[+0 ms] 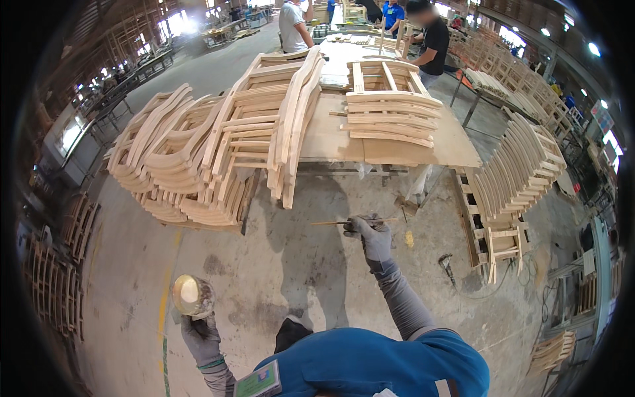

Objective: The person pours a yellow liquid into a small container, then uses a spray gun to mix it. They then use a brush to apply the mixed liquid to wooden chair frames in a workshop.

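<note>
My gloved left hand (200, 329) is wrapped round a clear jar (205, 299) at the lower left, with something pale yellow-white inside its mouth. Out in front, my gloved right hand (370, 237) is closed on a thin wooden stick (327, 223), held roughly level above the floor. The stick pokes out on both sides of the fist. Beyond my hands, a stack of curved wooden chair frames (264, 119) leans on the left part of a board-topped table (390, 153). Another stack of chair frames (393, 118) lies flat on that table.
More frame stacks (149, 142) stand at the left, and a curved row of frames (516, 169) sits on a pallet (471, 228) at the right. A dark hand tool (447, 268) with a hose lies on the floor (251, 271). Co-workers (433, 43) stand beyond the table.
</note>
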The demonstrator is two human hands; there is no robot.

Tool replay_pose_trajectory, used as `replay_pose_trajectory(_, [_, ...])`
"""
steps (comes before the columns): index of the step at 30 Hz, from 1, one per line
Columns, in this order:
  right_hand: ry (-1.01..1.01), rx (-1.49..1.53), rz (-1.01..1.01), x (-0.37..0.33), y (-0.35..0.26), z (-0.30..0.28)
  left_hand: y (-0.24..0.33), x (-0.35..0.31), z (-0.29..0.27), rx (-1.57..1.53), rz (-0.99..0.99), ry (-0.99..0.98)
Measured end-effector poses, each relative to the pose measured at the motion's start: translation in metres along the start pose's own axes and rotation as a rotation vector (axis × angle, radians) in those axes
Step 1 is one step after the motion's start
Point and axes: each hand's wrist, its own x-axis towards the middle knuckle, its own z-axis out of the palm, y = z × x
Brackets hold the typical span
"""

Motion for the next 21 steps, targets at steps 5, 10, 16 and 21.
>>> replay_pose_trajectory(5, [-0.005,-0.039,-0.089,0.042,0.025,0.029,0.005,0.088,-0.002,0.416,0.284,-0.177])
replay_pose_trajectory(10, [0.128,-0.097,-0.157,0.083,0.039,0.068,0.026,0.201,0.021,0.030,-0.002,-0.162])
replay_pose_trajectory(16, [0.237,-0.103,-0.173,0.133,0.063,0.127,0.055,0.328,0.051,0.311,0.131,-0.275])
replay_pose_trajectory(21, [0.298,-0.118,-0.173,0.160,0.083,0.154,0.065,0.398,0.095,-0.122,-0.155,-0.295])
